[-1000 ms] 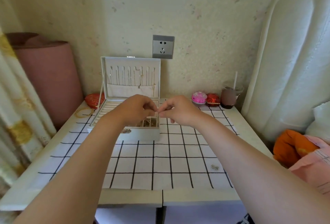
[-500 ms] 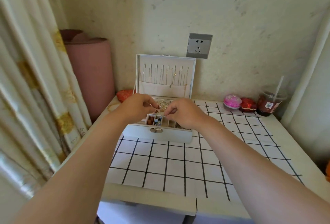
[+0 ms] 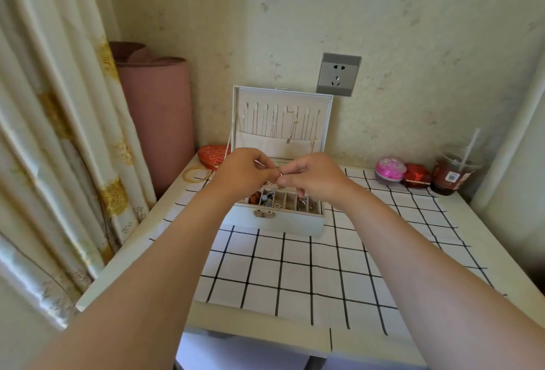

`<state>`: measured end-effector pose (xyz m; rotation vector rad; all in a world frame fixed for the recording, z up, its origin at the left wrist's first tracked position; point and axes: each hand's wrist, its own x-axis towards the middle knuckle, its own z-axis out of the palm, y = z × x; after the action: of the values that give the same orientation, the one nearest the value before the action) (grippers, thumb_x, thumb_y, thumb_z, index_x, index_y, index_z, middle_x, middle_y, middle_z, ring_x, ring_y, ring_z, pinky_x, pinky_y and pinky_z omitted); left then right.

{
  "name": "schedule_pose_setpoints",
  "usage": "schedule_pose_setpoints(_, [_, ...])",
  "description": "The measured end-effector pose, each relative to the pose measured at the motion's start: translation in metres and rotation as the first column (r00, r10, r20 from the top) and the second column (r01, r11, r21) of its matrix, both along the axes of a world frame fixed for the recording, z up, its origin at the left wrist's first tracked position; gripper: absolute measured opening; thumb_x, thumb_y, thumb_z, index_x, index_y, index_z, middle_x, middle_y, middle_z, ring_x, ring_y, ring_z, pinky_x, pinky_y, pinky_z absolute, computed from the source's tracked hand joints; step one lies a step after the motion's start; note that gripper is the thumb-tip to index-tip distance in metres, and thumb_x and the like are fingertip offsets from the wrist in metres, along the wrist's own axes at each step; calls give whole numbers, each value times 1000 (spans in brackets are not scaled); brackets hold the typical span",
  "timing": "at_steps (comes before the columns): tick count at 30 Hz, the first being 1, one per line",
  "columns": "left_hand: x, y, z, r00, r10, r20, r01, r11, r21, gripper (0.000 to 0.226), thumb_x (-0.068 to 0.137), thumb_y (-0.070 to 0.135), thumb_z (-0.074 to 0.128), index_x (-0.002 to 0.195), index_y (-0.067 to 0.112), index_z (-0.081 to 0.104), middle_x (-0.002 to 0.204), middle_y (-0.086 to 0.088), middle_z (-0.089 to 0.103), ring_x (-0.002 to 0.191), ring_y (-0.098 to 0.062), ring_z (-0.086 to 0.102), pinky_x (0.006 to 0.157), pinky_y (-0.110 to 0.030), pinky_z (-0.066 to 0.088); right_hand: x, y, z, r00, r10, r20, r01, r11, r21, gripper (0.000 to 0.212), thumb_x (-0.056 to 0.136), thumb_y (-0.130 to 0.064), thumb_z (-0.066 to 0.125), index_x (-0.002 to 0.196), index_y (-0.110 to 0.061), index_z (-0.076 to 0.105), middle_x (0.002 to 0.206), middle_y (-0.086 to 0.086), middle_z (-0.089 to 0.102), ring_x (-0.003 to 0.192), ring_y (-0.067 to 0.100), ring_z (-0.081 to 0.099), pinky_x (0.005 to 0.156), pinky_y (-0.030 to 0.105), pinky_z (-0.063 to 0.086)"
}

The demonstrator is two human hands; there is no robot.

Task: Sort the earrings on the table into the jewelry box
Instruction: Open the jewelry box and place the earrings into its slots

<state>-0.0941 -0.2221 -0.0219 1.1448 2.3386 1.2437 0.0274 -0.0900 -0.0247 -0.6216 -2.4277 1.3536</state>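
Your left hand point(image 3: 244, 173) and right hand point(image 3: 314, 178) meet fingertip to fingertip above the open jewelry box point(image 3: 274, 223). The thumbs and forefingers are curled in, pinching a tiny gold earring point(image 3: 280, 174) between them. It is too small to show which hand carries more of it, though both seem to have hold. Your right hand's remaining fingers are loosely curled and hang toward the box.

Straight below your fingertips lies the front row of small compartments point(image 3: 284, 201), several with pieces in them. The box's front wall and its clasp point(image 3: 264, 214) sit on your side of the fingers. Just beyond your knuckles the lid point(image 3: 283, 121) stands upright, hung with necklaces.

Left of your left fingers, gold bangles point(image 3: 197, 174) lie near the table's point(image 3: 132, 257) left edge, with a red heart-shaped box point(image 3: 212, 155) behind them. The curtain point(image 3: 59, 119) hangs just past that edge.

Right of your right fingers, the checked cloth point(image 3: 295, 275) runs out to a pink ball point(image 3: 387, 169), a red box point(image 3: 417, 175) and a drink cup point(image 3: 451, 176) along the back wall.

Toward you from the fingers, a broad stretch of cloth reaches from the box's front wall to the table's near edge, between your forearms.
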Motion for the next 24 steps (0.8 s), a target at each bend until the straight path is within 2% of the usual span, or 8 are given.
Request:
schedule_pose_setpoints(3, [-1, -1, -5, 995, -46, -87, 39, 996, -81, 8, 86, 32, 72, 88, 24, 70, 90, 6, 71, 83, -12, 65, 73, -28, 52, -3, 3, -10, 1000, -24, -11, 24, 998, 58, 10, 84, -19, 79, 94, -21, 79, 87, 2, 77, 49, 5, 57, 57, 21, 49])
schedule_pose_setpoints(6, [-3, -5, -12, 957, -120, -265, 54, 968, -245, 19, 91, 40, 64, 105, 29, 71, 109, 9, 69, 106, -13, 60, 90, -33, 50, -8, 4, -22, 998, 1, 63, -16, 971, 240, 6, 82, -25, 79, 84, -31, 80, 81, -15, 72, 72, -1, 64, 73, 26, 53])
schedule_pose_setpoints(9, [-2, -9, -19, 919, -199, -339, 66, 929, -365, 30, 90, 41, 64, 119, 31, 69, 127, 2, 60, 125, -18, 47, 97, -35, 42, -10, 3, -28, 987, 27, 160, -84, 928, 363, 8, 83, -26, 75, 86, -31, 80, 88, -15, 73, 86, 6, 66, 86, 39, 55])
schedule_pose_setpoints(12, [-2, -11, -21, 912, -251, -323, 103, 905, -413, 35, 89, 42, 66, 122, 31, 67, 126, -2, 56, 117, -19, 49, 88, -31, 41, -8, 3, -27, 976, 36, 216, -127, 898, 422, 12, 87, -23, 72, 94, -27, 81, 101, -12, 73, 95, 10, 64, 90, 37, 53])
schedule_pose_setpoints(15, [0, -11, -20, 904, -252, -346, 99, 909, -404, 36, 88, 46, 65, 121, 32, 66, 125, 0, 53, 114, -18, 50, 89, -32, 43, 2, 7, -21, 984, 34, 175, -99, 919, 380, 14, 90, -20, 71, 101, -25, 79, 107, -14, 71, 96, 1, 61, 82, 14, 44])
schedule_pose_setpoints(17, [7, -9, -18, 902, -242, -358, 97, 921, -378, 37, 88, 46, 65, 122, 31, 65, 124, 2, 52, 114, -18, 50, 91, -35, 46, 14, 12, -15, 984, 27, 176, -91, 928, 362, 14, 90, -19, 72, 101, -25, 78, 96, -20, 67, 85, -9, 57, 71, 5, 36])
schedule_pose_setpoints(20, [24, 1, -14, 889, -267, -372, 148, 936, -319, 37, 85, 47, 67, 117, 28, 66, 114, 5, 54, 107, -15, 54, 90, -35, 50, 39, 19, -7, 978, 38, 207, -113, 926, 361, 12, 88, -18, 73, 92, -28, 79, 86, -23, 67, 82, -8, 58, 68, 7, 38])
schedule_pose_setpoints(24, [64, 18, -9, 860, -367, -354, 271, 917, -292, 28, 84, 47, 66, 105, 29, 67, 97, 13, 58, 92, -11, 58, 82, -32, 50, 80, 27, -5, 939, 48, 339, -162, 935, 316, 16, 84, -16, 76, 83, -32, 77, 80, -19, 68, 75, -3, 63, 68, 13, 45])
